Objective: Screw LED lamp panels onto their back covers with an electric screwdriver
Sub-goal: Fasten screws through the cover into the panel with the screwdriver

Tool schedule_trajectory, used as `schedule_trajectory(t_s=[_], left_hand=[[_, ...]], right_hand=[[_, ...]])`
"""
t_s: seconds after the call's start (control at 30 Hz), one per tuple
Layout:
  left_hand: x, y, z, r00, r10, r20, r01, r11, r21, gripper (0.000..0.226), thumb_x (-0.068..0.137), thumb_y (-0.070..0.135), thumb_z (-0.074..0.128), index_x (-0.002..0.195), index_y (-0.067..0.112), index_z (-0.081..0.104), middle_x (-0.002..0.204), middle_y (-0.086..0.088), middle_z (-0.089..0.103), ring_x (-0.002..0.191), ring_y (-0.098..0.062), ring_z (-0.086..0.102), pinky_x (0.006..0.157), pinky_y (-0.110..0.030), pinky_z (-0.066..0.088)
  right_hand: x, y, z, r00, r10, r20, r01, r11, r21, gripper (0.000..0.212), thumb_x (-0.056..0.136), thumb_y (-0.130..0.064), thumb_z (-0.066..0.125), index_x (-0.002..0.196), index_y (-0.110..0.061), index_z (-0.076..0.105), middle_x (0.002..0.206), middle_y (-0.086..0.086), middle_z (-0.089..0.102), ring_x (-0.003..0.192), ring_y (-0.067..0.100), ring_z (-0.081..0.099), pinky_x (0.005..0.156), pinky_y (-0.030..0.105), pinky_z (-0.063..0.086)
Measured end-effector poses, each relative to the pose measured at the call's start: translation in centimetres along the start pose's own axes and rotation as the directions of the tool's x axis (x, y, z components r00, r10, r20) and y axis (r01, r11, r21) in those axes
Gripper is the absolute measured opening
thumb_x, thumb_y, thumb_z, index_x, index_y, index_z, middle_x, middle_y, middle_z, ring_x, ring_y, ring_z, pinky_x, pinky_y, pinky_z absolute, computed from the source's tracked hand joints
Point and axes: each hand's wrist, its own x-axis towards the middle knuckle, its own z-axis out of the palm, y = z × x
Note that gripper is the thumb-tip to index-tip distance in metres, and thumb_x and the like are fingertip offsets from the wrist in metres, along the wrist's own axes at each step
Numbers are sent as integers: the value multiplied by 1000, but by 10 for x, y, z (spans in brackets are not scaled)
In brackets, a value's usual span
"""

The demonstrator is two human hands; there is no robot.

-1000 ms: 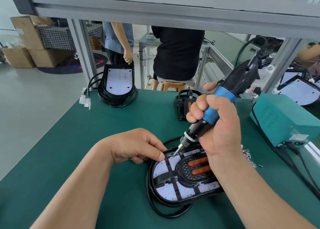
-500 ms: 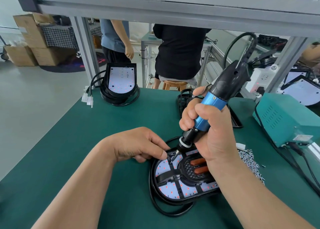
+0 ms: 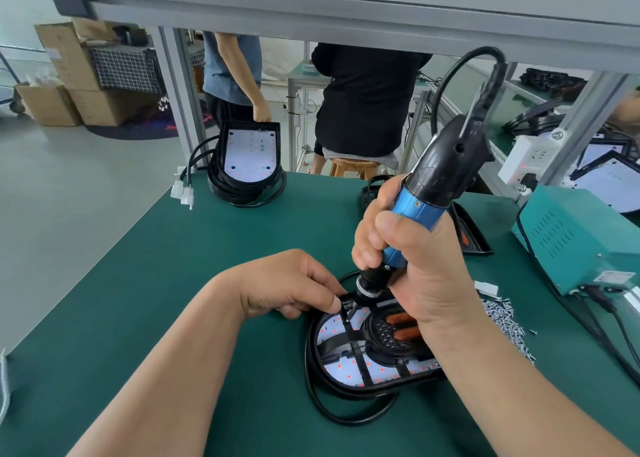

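Note:
A black LED lamp with a white panel of red dots lies on the green table, a black cable looped under it. My right hand grips the blue and black electric screwdriver, held nearly upright, its bit touching the panel's upper left part. My left hand rests at the lamp's upper left edge, thumb and forefinger pinched right beside the bit; what they hold is too small to see.
A stack of finished lamps with cables and white connectors stands at the far left of the table. A heap of loose screws lies to the right. A teal power box sits at the right edge. Two people stand behind the bench.
The screwdriver has swung from tilted to nearly upright and come down, its bit now on the panel. My left hand has stayed at the lamp's edge.

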Motion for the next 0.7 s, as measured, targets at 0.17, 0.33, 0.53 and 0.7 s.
schedule_trajectory(t_s=[0.17, 0.33, 0.53, 0.7], left_hand=[[2, -1, -1, 1000, -7, 2, 7, 1000, -5, 21, 77, 22, 83, 97, 20, 85, 63, 3, 41, 50, -11, 26, 44, -20, 24], [1, 0, 0, 1000, -10, 2, 10, 1000, -16, 17, 80, 17, 81, 96, 21, 85, 60, 5, 42, 49, -10, 25, 45, -21, 23], [-1, 3, 0, 999, -6, 40, 7, 999, -36, 22, 81, 18, 79, 102, 16, 84, 61, 3, 44, 50, -10, 24, 46, -22, 22], [-1, 3, 0, 999, -16, 40, 18, 998, -55, 27, 81, 18, 79, 106, 11, 83, 58, 5, 42, 50, -9, 24, 47, -22, 21]], right_hand=[[1, 2, -4, 998, 3, 63, -4, 1000, 21, 23, 80, -11, 65, 103, -18, 62, 65, 8, 47, 52, 23, 46, 57, 35, 46], [2, 5, -12, 992, -20, 123, 10, 996, 85, 32, 83, -6, 61, 114, -13, 62, 68, 6, 49, 55, 21, 48, 59, 34, 46], [3, 6, -20, 995, -41, 87, 22, 977, 211, 34, 81, -8, 57, 115, -11, 61, 69, 4, 49, 56, 20, 46, 60, 34, 43], [3, 4, -19, 995, -59, 85, 42, 981, 189, 37, 78, -8, 56, 115, -7, 60, 68, 5, 50, 56, 22, 48, 61, 35, 44]])
